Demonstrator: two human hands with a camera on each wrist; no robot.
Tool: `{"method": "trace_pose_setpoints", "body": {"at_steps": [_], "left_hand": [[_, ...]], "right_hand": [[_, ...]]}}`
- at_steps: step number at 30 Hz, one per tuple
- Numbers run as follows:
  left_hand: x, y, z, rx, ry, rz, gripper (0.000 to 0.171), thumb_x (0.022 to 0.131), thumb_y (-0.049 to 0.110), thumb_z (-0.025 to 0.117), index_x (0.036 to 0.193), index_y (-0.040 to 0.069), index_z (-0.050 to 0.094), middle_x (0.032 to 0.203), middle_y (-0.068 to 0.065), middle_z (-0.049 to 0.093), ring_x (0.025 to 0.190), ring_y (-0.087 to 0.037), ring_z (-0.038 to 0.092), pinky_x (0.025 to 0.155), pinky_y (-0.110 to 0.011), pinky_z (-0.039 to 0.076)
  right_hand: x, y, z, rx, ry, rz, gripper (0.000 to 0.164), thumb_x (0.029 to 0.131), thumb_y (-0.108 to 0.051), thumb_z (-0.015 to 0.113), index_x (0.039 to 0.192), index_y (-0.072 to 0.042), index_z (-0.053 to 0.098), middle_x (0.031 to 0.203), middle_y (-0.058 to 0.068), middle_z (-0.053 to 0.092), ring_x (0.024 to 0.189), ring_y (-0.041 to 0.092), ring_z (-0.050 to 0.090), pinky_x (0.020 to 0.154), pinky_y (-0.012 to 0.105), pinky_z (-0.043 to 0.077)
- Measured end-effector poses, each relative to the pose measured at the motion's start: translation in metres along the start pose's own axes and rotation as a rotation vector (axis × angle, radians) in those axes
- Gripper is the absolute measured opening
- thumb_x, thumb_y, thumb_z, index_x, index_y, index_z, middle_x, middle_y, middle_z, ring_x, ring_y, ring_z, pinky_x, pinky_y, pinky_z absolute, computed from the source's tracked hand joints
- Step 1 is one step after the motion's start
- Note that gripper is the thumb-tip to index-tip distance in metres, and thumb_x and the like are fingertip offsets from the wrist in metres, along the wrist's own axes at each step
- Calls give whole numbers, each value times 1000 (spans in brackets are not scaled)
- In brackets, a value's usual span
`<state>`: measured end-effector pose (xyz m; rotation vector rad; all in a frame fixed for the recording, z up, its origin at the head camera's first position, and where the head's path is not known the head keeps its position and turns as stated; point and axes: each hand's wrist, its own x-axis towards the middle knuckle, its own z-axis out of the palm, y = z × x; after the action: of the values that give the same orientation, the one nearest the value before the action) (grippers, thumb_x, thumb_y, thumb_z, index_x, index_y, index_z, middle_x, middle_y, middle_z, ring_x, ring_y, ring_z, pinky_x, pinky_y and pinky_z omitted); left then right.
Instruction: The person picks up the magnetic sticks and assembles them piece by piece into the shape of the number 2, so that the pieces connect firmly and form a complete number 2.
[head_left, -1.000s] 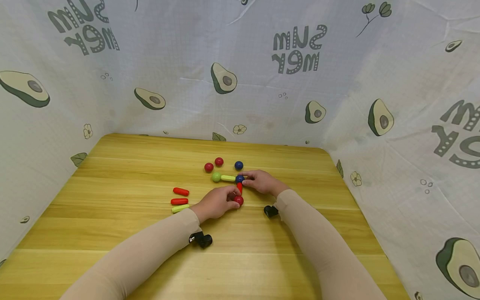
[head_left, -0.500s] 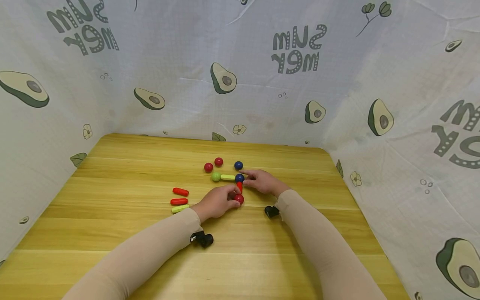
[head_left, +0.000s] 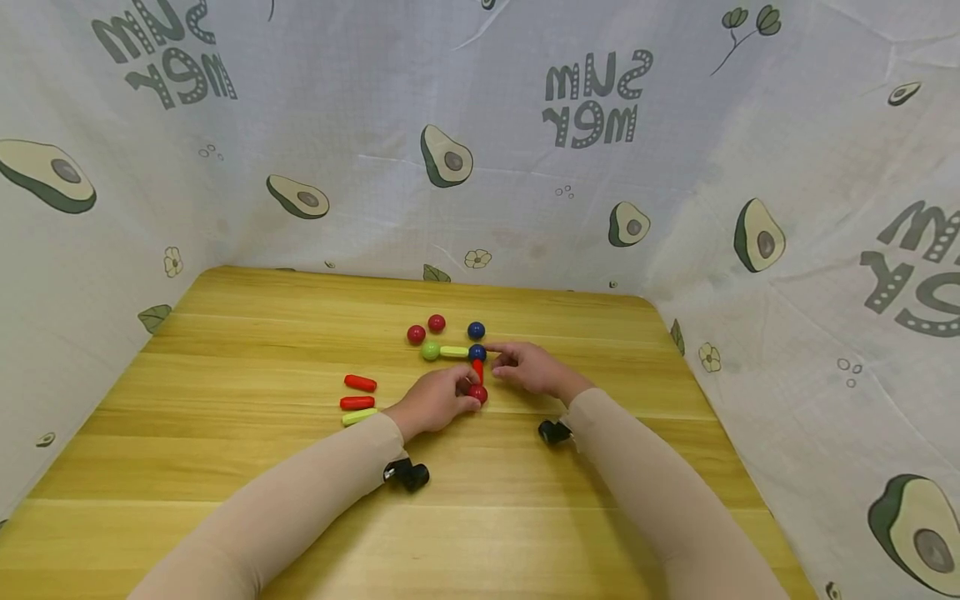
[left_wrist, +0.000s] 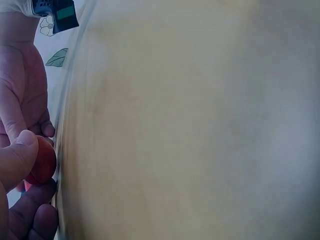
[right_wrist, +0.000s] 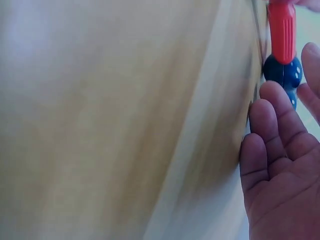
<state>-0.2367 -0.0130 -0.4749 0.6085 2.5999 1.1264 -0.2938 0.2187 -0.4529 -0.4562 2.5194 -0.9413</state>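
Note:
My left hand (head_left: 433, 403) pinches a red ball (head_left: 477, 395) between thumb and fingers; the left wrist view also has this red ball (left_wrist: 44, 161) in the grip. From it a red rod (head_left: 477, 372) runs away to a blue ball (head_left: 477, 353). A yellow-green rod (head_left: 453, 352) joins that ball to a green ball (head_left: 431, 351) on the left, making an L shape flat on the table. My right hand (head_left: 529, 367) lies right of the blue ball, its index finger reaching to the ball, thumb apart from it. The right wrist view has the blue ball (right_wrist: 280, 70) beyond the fingertips.
A loose blue ball (head_left: 476, 331) lies just behind the joined pieces. Two red balls, one nearer (head_left: 416, 335) and one farther (head_left: 437, 323), sit behind the green ball. Left of my left hand are two red rods (head_left: 357, 402) and a yellow-green rod (head_left: 359, 417).
The joined pieces have slid slightly away from me, the red ball still in my left hand. My right thumb has drawn back from the blue ball, and the right wrist has shifted rightward.

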Motion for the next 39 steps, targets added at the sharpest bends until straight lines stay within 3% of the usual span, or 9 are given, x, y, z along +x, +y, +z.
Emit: {"method": "trace_pose_setpoints", "body": {"at_steps": [5,15,22,29,39], "left_hand": [[0,-1,-2,15,3,-5,24,99,29,76,119,21,65,114,0,74,104,-19,65,100,-43,52],[3,-5,-3,15,16,-12,27,98,29,77,120,20,64,113,1,74,103,-18,65,99,-42,53],[2,-5,-8,-12,0,-23,26,98,29,77,117,18,65,112,1,71,102,-17,64,99,-41,53],[-5,-7,-28,35,8,-61,35,98,29,77,127,14,65,127,-4,70,119,-23,65,107,-44,53],[-15,-20,-68,34,50,-117,41,101,27,73,138,12,60,139,-6,65,128,-31,61,110,-48,50]], "right_hand": [[-7,-2,2,-2,-17,-19,52,104,-18,67,155,-23,54,119,8,72,98,20,61,83,29,51],[-15,-8,12,16,-55,-93,48,102,-17,71,149,-16,61,118,6,73,108,18,66,96,37,55],[-16,-8,19,35,-48,-105,45,101,-15,72,145,-14,64,119,7,74,109,19,66,96,37,56],[-18,-11,21,30,-46,-92,43,101,-16,72,144,-15,66,120,7,73,113,22,66,102,43,56],[-19,-13,21,-13,-48,-84,44,101,-18,73,144,-17,66,122,6,72,114,21,65,103,44,54]]}}
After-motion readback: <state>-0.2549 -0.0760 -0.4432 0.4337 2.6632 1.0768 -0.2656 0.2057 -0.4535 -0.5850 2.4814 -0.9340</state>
